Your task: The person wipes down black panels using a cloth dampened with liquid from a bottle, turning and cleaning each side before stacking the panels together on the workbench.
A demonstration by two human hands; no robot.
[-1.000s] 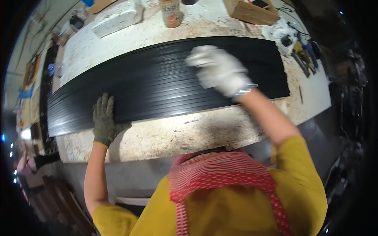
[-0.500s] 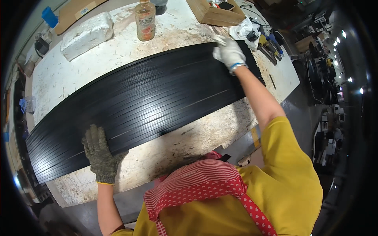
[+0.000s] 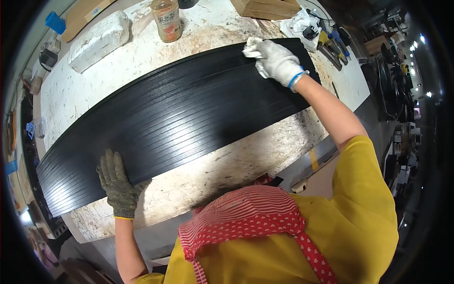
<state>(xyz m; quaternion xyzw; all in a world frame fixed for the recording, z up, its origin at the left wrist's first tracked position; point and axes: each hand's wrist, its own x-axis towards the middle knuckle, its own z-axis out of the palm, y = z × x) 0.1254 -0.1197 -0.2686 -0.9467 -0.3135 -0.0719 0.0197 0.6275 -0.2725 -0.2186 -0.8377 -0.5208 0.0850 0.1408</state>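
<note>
A long black panel [image 3: 156,113] with fine grooves along its length and a curved far edge lies flat across the worktable. My left hand [image 3: 116,182], in a dark grey-green knit glove, rests on the panel's near edge at the left with fingers stretched out. Toward the panel's right end, my right hand [image 3: 279,61] wears a white glove with a blue cuff edge. Its fingers are closed on a crumpled white cloth [image 3: 253,48] against the black surface near the far edge. The palm side of this hand is hidden.
The stained white worktable [image 3: 208,184] bears a wrapped white block [image 3: 99,40], a bottle [image 3: 166,21] and a cardboard box [image 3: 265,8] beyond the panel. Pliers-like tools [image 3: 331,49] and a crumpled white plastic bag [image 3: 300,28] lie at the right.
My right hand has shifted slightly along the panel's right end, and the cloth in it shows more plainly. Pale streaks near the panel's front edge no longer show. My left hand stays put.
</note>
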